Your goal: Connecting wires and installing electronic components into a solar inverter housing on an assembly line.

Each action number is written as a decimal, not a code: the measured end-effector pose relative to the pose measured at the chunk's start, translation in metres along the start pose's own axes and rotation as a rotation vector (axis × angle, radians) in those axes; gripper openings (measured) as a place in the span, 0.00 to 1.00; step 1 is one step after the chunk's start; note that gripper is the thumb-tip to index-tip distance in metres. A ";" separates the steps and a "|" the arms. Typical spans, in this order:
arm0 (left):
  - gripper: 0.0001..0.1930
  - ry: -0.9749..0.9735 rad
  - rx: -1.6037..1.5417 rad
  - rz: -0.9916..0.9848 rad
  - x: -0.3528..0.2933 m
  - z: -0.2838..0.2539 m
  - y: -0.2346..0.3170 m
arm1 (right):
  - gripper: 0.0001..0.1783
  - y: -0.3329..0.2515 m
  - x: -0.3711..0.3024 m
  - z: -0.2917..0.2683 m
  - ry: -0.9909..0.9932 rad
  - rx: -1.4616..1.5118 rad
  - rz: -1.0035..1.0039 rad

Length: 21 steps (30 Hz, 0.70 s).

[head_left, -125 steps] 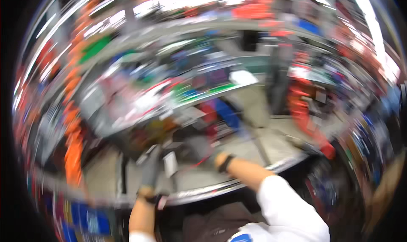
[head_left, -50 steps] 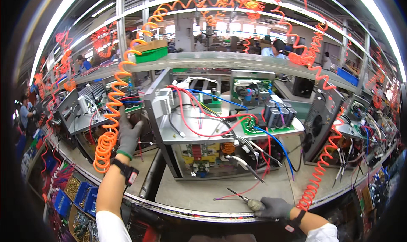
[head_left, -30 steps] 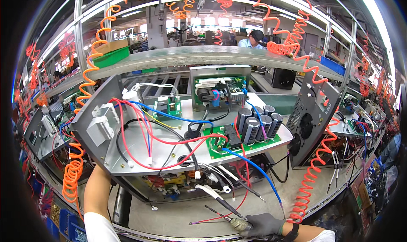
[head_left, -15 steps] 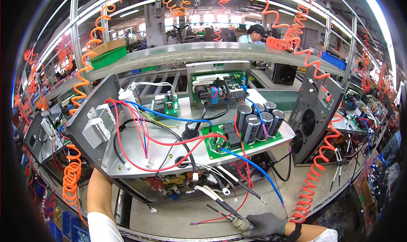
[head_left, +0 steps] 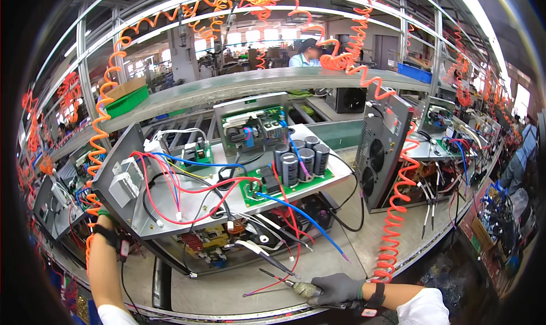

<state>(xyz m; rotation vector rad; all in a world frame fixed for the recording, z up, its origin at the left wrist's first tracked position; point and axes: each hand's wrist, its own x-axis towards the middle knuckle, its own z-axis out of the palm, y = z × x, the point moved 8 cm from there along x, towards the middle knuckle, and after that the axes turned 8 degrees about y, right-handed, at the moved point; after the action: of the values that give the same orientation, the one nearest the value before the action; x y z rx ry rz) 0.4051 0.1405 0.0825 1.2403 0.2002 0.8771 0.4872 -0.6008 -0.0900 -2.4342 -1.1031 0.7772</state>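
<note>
head view, right fingers (head_left: 329, 286) around screwdriver (head_left: 306, 289)

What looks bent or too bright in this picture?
In the head view: fisheye distortion bows the long grey shelf; the light strip at right and the far windows glare white; the lower corners are black; the right hand and screwdriver look fairly sharp.

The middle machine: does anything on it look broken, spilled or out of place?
Nothing looks plainly broken or spilled. What looks odd is the blue cable: it droops off the machine, its far end unattached. A red wire also ends loose on the bench, so things look untidy, not damaged.
</note>
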 end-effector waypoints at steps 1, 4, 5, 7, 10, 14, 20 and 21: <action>0.20 -0.004 0.016 0.012 -0.004 0.008 0.011 | 0.36 -0.001 0.000 0.000 0.003 0.002 -0.026; 0.15 0.169 0.707 0.672 -0.065 0.159 0.120 | 0.35 0.007 -0.003 -0.001 0.041 0.014 0.010; 0.13 0.342 0.700 0.688 -0.134 0.235 0.164 | 0.35 0.006 -0.002 -0.002 0.043 0.001 -0.002; 0.13 0.300 0.590 0.942 -0.195 0.273 0.214 | 0.35 -0.005 -0.003 0.000 0.021 -0.026 -0.054; 0.13 -0.108 0.715 1.146 -0.254 0.406 0.192 | 0.34 0.005 -0.004 0.000 0.040 -0.007 -0.013; 0.13 -0.704 1.077 1.277 -0.340 0.554 0.114 | 0.34 0.004 -0.007 -0.001 0.070 -0.009 -0.058; 0.05 -0.803 1.485 1.414 -0.328 0.602 0.011 | 0.36 -0.003 -0.008 0.000 0.079 0.035 -0.075; 0.05 -0.812 1.474 1.427 -0.321 0.607 0.003 | 0.36 -0.003 -0.011 -0.003 0.092 0.041 -0.068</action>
<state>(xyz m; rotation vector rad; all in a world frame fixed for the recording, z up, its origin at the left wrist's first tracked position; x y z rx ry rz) 0.5386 -0.5228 0.1991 3.1537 -1.0322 1.2997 0.4812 -0.6072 -0.0827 -2.3602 -1.1177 0.6537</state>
